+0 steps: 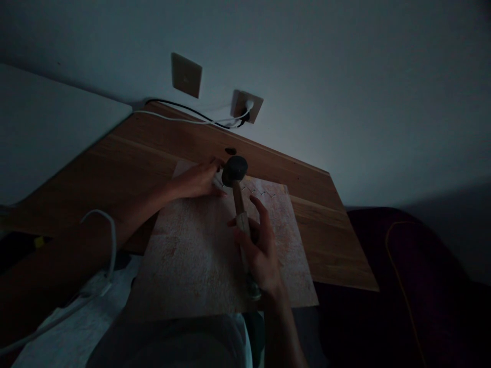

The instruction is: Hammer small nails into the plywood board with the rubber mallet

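In my right hand [259, 250] is a mallet with a dark round head [235, 169] and a wooden handle [238, 198], its head pointing away from me above a board. My fingers wrap the lower handle, and the index finger sticks out to the side. My left hand [201, 179] rests at the upper part of the pale, blotchy board [184, 255], just left of the mallet head. Its fingers curl around something small and light that I cannot make out; the mallet head partly hides this spot. A zigzag row of marks [263, 193] runs right from there across the board.
The board lies on a wooden desk [326, 245] against the wall. A socket [247, 106] holds plugs with black and white cables; a blank plate [186, 75] is beside it. A white cable [113, 235] loops near my left forearm. Dark purple upholstery [376, 240] stands right. The light is dim.
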Tool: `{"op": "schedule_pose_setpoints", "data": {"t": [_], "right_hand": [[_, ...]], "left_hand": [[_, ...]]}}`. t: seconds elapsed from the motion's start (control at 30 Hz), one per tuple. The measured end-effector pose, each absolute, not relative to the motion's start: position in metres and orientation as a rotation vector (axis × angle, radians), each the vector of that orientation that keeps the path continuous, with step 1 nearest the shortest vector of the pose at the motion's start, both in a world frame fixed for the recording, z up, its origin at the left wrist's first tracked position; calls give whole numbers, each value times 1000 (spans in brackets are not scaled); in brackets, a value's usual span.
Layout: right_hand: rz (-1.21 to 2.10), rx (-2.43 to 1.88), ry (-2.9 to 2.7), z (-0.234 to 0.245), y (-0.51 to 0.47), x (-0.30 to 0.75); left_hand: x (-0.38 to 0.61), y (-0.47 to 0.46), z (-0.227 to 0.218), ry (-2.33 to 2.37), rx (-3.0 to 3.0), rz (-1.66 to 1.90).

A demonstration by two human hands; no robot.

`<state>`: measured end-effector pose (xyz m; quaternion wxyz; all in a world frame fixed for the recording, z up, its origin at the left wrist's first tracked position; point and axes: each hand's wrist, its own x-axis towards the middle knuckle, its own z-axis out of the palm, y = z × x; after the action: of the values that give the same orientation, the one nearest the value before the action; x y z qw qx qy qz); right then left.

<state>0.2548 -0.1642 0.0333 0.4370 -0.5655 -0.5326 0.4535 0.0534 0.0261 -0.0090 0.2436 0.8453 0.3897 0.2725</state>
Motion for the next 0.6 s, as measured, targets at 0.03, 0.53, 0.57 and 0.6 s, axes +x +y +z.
{"op": "schedule_pose_setpoints", "data": {"t": [0.03, 0.53, 0.57, 0.6], "right_hand": [[1132, -1396, -1321, 33, -164, 254], [926, -1431, -1171, 51, -181, 296], [905, -1435, -1148, 51, -182, 300], [887, -1442, -1125, 50, -183, 304]], "left_hand": [[53, 26, -9, 1053, 2313, 738], [67, -1, 13, 744, 2489, 699], [73, -8, 14, 597, 2545, 666], [79, -15, 14, 449, 2605, 625]]}}
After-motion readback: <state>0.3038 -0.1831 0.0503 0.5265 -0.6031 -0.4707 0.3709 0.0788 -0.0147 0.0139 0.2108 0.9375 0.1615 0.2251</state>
